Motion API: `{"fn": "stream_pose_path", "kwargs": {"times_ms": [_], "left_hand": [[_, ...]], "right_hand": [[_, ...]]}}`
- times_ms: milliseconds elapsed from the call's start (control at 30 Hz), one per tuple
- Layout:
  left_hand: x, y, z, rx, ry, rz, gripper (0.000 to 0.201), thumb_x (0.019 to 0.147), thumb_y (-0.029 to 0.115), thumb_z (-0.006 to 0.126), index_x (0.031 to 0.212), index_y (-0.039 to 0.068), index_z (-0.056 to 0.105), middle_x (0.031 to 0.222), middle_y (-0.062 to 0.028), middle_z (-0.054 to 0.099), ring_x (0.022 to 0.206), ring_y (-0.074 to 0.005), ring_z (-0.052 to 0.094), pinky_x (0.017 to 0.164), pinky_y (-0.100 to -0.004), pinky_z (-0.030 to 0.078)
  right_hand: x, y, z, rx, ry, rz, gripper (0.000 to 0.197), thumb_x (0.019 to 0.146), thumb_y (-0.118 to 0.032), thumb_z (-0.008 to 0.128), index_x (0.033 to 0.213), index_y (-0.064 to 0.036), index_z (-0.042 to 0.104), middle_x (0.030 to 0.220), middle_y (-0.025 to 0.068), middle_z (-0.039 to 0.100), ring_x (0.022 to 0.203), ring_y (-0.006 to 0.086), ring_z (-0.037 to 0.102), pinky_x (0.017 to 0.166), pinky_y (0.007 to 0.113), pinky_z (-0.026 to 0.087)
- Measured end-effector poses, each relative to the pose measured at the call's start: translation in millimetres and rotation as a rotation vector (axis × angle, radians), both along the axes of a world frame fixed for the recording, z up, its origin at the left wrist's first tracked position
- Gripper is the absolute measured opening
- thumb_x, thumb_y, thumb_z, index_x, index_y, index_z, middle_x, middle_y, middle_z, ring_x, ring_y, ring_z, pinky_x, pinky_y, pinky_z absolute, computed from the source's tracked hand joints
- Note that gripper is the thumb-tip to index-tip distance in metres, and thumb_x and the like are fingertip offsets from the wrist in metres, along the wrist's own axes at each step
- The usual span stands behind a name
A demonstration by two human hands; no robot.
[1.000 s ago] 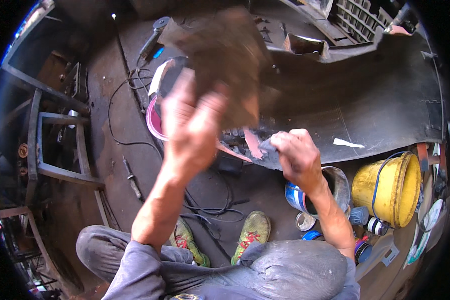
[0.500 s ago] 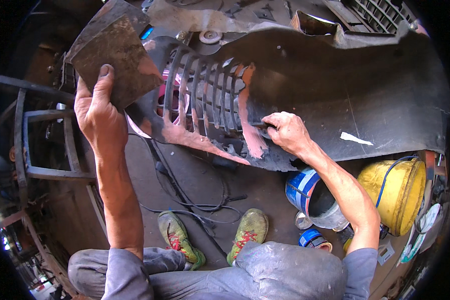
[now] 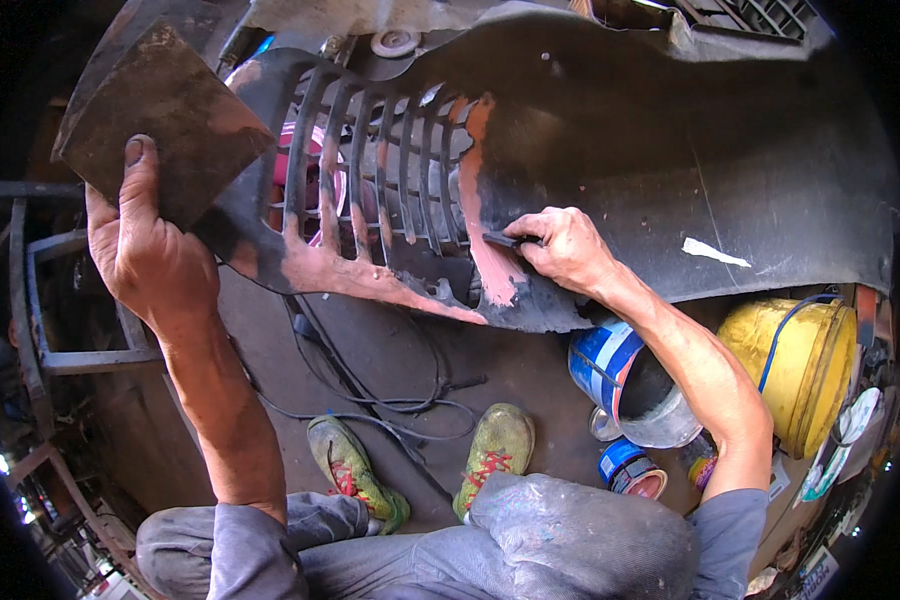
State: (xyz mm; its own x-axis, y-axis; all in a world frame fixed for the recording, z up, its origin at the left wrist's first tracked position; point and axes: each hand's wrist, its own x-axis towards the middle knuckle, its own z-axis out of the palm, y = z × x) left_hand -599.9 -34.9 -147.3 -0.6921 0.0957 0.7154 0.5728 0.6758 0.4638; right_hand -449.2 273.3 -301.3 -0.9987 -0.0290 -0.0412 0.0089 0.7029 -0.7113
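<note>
My left hand (image 3: 165,260) is closed on a dark, flat, square plate (image 3: 170,105), thumb on its upper face, raised left of the panel. The plate carries a faint reddish smear. My right hand (image 3: 572,252) pinches a small thin dark spreader (image 3: 502,240); its edge meets a pink filler strip (image 3: 494,272). The strip lies on a large black curved panel (image 3: 650,160), resembling a vehicle bumper, beside its slatted grille (image 3: 407,165). More pink filler (image 3: 345,272) covers the grille's lower border and some slats. My fingers hide part of the spreader.
Below the panel stand a blue-and-white bucket (image 3: 608,365), a yellow bucket (image 3: 795,370) and a small blue tin (image 3: 630,468). Black cable (image 3: 410,405) loops over the floor near my shoes (image 3: 498,450). A metal frame (image 3: 90,358) stands left.
My left hand has moved left with the plate. The right hand has shifted slightly left and up, bringing the spreader's edge onto the pink strip. The whole view has also shifted a little.
</note>
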Motion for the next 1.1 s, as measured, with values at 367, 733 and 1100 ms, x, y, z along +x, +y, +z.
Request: {"fn": "stream_pose_path", "kwargs": {"times_ms": [367, 733, 1100], "left_hand": [[6, 16, 8, 0.282, -0.103, -0.046, 0.051, 0.082, -0.01, 0.053, 0.129, 0.005, 0.067, 0.125, -0.0223, 0.067, 0.125, -0.0408, 0.057, 0.11, -0.0426, 0.045], [7, 20, 11, 0.553, -0.223, -0.088, 0.051, 0.078, -0.009, 0.055, 0.127, 0.001, 0.067, 0.123, -0.0224, 0.067, 0.121, -0.0398, 0.059, 0.108, -0.0428, 0.046], [-11, -39, 3, -0.688, 0.293, 0.376, 0.056, 0.076, -0.004, 0.059, 0.129, 0.01, 0.067, 0.121, -0.0095, 0.071, 0.115, -0.0378, 0.062, 0.108, -0.0425, 0.044]], "right_hand": [[39, 4, 13, -0.025, -0.031, 0.099, 0.027, 0.071, -0.004, 0.064, 0.096, -0.0034, 0.076, 0.096, 0.018, 0.073, 0.091, 0.0349, 0.071, 0.082, 0.04, 0.057], [20, 6, 37, -0.011, -0.078, -0.092, 0.028, 0.078, -0.007, 0.063, 0.103, -0.0004, 0.073, 0.093, 0.0176, 0.073, 0.082, 0.0288, 0.071, 0.077, 0.037, 0.055], [33, 13, 94, -0.352, 0.049, -0.275, 0.025, 0.083, -0.004, 0.072, 0.108, -0.0014, 0.071, 0.093, 0.0029, 0.071, 0.087, 0.0103, 0.064, 0.08, 0.025, 0.051]]}}
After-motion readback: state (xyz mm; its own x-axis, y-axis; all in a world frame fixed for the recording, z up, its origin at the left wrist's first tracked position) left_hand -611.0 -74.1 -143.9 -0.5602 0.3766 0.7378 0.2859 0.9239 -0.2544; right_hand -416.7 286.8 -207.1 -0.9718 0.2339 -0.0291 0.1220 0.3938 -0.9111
